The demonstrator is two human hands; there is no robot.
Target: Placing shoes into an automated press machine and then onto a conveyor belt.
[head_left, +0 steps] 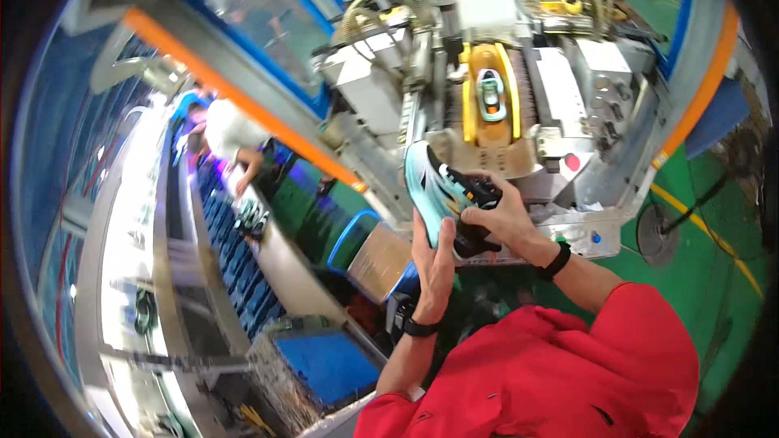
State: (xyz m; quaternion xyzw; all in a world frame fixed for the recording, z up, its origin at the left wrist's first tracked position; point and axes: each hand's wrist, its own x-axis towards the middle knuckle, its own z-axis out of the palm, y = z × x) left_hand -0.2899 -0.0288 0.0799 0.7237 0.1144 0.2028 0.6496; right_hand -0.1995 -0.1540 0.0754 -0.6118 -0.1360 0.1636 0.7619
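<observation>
1. Closest to the camera, a red sleeve (568,365) fills the lower right, with both forearms rising from it toward the middle of the view.
2. Just above, the left hand (434,264) stands palm-flat against the underside of a light-blue and black shoe (442,195), fingers straight and pressed to the sole.
3. Beside it, the right hand (499,215) wraps around the shoe's dark upper part from the right, fingers curled closed on it; a black band sits on each wrist.
4. So the shoe is held between the two hands, tilted with its pale toe end pointing up and to the left.
5. Directly behind the shoe stands a grey metal machine (584,89), carrying a yellow shoe-shaped form (489,97).
6. Lower left, a blue bin (329,365) sits on the floor.
7. Farther left, another person in a white top (231,134) bends over a long line.
</observation>
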